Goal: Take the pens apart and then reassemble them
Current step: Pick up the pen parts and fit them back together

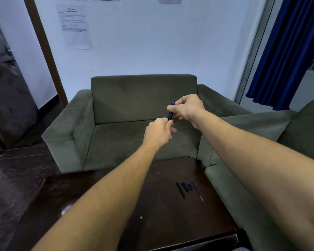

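Observation:
Both hands hold one dark blue pen [170, 115] up in the air over the green armchair. My left hand [159, 132] grips its lower end. My right hand [187, 107] pinches its upper end, where a blue tip shows above the fingers. On the dark wooden table [116, 205] lie parts of another pen: a long black barrel [180, 190], a shorter black piece [185, 186], a small dark blue piece [190, 186] and a thin blue refill [196, 189], side by side.
A green armchair [143, 98] stands behind the table, and a second green seat [243, 187] adjoins the table's right side. A blue curtain [288, 51] hangs at the upper right. A paper sheet [74, 26] is stuck on the white wall.

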